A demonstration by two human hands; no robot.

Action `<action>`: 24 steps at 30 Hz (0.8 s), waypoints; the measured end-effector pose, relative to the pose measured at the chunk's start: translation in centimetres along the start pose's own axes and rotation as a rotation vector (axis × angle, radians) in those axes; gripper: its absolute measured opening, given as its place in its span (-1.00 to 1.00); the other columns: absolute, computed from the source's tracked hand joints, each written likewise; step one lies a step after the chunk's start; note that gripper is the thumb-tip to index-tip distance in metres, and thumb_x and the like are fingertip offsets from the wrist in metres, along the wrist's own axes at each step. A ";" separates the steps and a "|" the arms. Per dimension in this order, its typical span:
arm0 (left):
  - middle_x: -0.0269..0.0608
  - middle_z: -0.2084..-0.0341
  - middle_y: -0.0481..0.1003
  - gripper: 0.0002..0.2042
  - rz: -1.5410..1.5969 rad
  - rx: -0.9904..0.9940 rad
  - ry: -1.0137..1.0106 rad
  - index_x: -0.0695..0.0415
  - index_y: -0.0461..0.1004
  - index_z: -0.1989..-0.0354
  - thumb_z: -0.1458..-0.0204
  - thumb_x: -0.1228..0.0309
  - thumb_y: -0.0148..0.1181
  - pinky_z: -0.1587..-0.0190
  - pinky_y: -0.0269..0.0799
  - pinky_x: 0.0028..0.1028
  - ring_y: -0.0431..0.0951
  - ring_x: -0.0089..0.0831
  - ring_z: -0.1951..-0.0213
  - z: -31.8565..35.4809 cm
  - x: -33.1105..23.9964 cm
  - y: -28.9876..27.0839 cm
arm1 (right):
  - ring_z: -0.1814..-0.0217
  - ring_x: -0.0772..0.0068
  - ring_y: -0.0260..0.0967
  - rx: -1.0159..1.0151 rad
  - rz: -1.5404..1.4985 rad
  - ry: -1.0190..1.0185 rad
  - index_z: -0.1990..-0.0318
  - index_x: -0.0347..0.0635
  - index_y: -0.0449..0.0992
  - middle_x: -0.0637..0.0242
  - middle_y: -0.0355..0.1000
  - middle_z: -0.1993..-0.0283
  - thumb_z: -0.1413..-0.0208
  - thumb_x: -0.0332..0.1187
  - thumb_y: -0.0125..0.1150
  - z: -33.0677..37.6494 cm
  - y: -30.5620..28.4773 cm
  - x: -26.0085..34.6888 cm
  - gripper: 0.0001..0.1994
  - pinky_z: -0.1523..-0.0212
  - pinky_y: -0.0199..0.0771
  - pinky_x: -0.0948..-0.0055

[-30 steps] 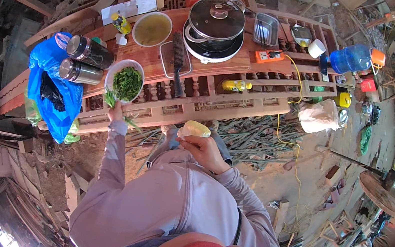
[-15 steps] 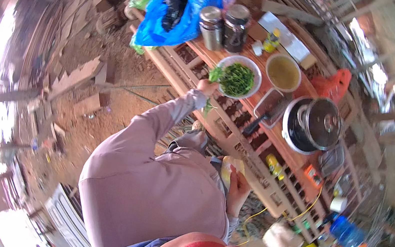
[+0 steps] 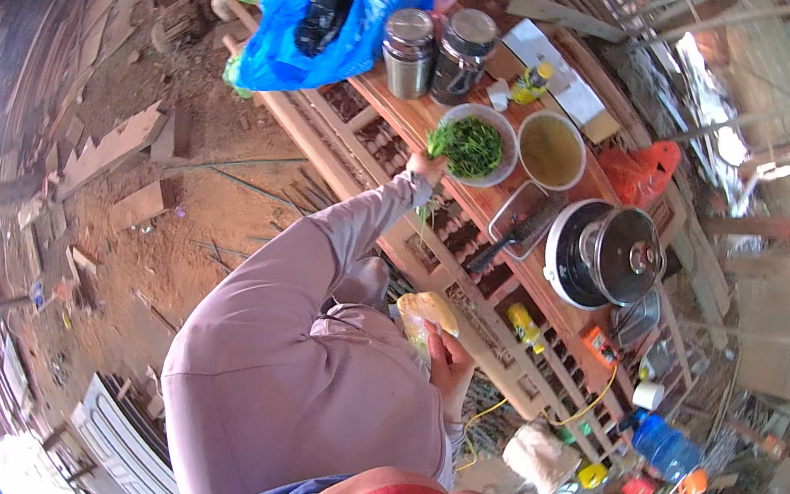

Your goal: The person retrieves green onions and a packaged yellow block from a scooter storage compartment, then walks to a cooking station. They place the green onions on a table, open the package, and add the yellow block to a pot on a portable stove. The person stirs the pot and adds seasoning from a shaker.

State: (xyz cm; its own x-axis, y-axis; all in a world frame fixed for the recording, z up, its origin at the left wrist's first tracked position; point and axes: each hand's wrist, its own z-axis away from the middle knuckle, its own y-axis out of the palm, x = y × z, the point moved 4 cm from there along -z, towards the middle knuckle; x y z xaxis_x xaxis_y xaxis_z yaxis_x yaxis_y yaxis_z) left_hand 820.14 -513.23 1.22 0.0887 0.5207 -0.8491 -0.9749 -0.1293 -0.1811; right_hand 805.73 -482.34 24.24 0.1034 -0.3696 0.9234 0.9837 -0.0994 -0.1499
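With its arm stretched toward the table, my left hand (image 3: 426,165) is closed round a bunch of leafy greens (image 3: 437,140) at the near left rim of a white bowl (image 3: 507,167). Thin stems hang below the fist. More cut greens (image 3: 472,149) fill the bowl. Lower down, close to my body, my right hand (image 3: 447,364) grips a pale yellow, rounded thing (image 3: 428,310), seemingly in clear plastic; its kind is unclear. A bowl of yellowish broth (image 3: 552,151) stands right of the greens. A dark-handled tool (image 3: 507,241) lies nearer on the table's edge.
A lidded pot (image 3: 606,255) stands on the wooden table at right. Behind the greens are two steel-lidded jars (image 3: 409,55), a blue plastic bag (image 3: 346,18) and a yellow-capped bottle (image 3: 534,83). A red bag (image 3: 638,170) lies beyond. Wood scraps (image 3: 141,203) litter the ground at left.
My left hand and its greens have come to the bowl's near rim, over the greens inside. My right hand has raised the yellow thing a little and moved left. The whole view has shifted slightly.
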 end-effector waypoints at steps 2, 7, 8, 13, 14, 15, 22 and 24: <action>-0.26 0.60 0.54 -0.76 -0.005 0.055 -0.016 0.24 0.53 0.23 0.00 0.34 0.22 0.54 0.45 -0.40 0.53 -0.46 0.61 -0.4 -0.5 0.2 | 0.11 0.58 0.45 0.007 -0.034 0.093 0.04 -0.31 0.57 0.22 0.58 0.13 -0.24 -0.39 0.13 0.3 0.0 0.0 -0.77 0.06 0.42 0.54; -0.24 0.64 0.54 -0.66 -0.030 0.148 0.120 0.25 0.54 0.37 -0.03 0.15 0.23 0.55 0.44 -0.40 0.54 -0.46 0.61 -0.5 -1.2 -0.5 | 0.06 0.57 0.43 0.022 -0.180 0.099 0.01 -0.30 0.55 0.25 0.56 0.07 -0.24 -0.45 0.12 0.7 0.9 -0.2 -0.77 -0.01 0.40 0.54; -0.21 0.63 0.55 -0.61 -0.111 0.158 0.169 0.25 0.54 0.36 -0.01 0.08 0.26 0.52 0.47 -0.37 0.56 -0.42 0.59 -0.2 -1.9 -0.9 | 0.06 0.57 0.43 0.012 -0.169 0.106 0.00 -0.30 0.55 0.25 0.56 0.06 -0.24 -0.45 0.11 0.7 0.9 -0.3 -0.77 -0.01 0.40 0.54; 0.00 0.52 0.59 -0.48 -0.326 -0.257 0.378 0.17 0.61 0.34 0.11 -0.14 0.29 0.28 0.52 -0.20 0.63 -0.05 0.36 -2.5 -3.0 -5.4 | 0.09 0.59 0.43 -0.037 -0.188 0.074 0.02 -0.31 0.56 0.26 0.56 0.09 -0.24 -0.45 0.13 0.4 0.5 0.4 -0.78 0.00 0.41 0.54; -0.01 0.52 0.59 -0.49 -0.291 -0.273 0.430 0.17 0.60 0.33 0.11 -0.12 0.30 0.28 0.52 -0.20 0.63 -0.06 0.35 -1.3 -5.8 -5.4 | 0.09 0.60 0.43 -0.046 -0.144 0.073 0.03 -0.31 0.56 0.25 0.57 0.10 -0.23 -0.45 0.14 0.2 0.4 0.6 -0.79 0.01 0.41 0.55; -0.02 0.51 0.59 -0.49 -0.356 -0.247 0.398 0.16 0.59 0.32 0.12 -0.12 0.31 0.29 0.51 -0.23 0.63 -0.09 0.36 -1.3 -7.4 -5.5 | 0.10 0.61 0.43 -0.042 -0.102 0.066 0.05 -0.32 0.57 0.25 0.57 0.11 -0.23 -0.45 0.14 0.1 0.2 0.9 -0.79 0.02 0.42 0.55; -0.06 0.44 0.61 -0.58 -0.373 0.093 0.163 0.19 0.58 0.30 0.00 0.01 0.29 0.38 0.51 -0.34 0.66 -0.28 0.39 -5.7 -3.3 -4.3 | 0.15 0.59 0.48 -0.081 -0.137 0.047 0.08 -0.30 0.58 0.24 0.59 0.18 -0.23 -0.43 0.13 -0.2 0.7 0.0 -0.80 0.11 0.44 0.55; -0.13 0.45 0.60 -0.67 0.223 0.341 0.072 0.20 0.56 0.26 -0.07 0.13 0.26 0.47 0.48 -0.42 0.66 -0.35 0.41 -5.2 -0.3 -3.4 | 0.20 0.63 0.42 -0.045 -0.130 0.055 0.07 -0.32 0.58 0.27 0.58 0.20 -0.24 -0.43 0.12 -0.3 0.9 0.2 -0.79 0.16 0.41 0.59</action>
State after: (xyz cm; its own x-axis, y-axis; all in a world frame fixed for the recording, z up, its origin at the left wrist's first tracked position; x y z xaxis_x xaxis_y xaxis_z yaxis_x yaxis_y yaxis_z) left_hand 824.55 -517.33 -0.52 -0.1305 0.4497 -0.8836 -0.9825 0.0610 0.1761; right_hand 806.55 -482.73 24.20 -0.0342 -0.4004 0.9157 0.9805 -0.1908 -0.0468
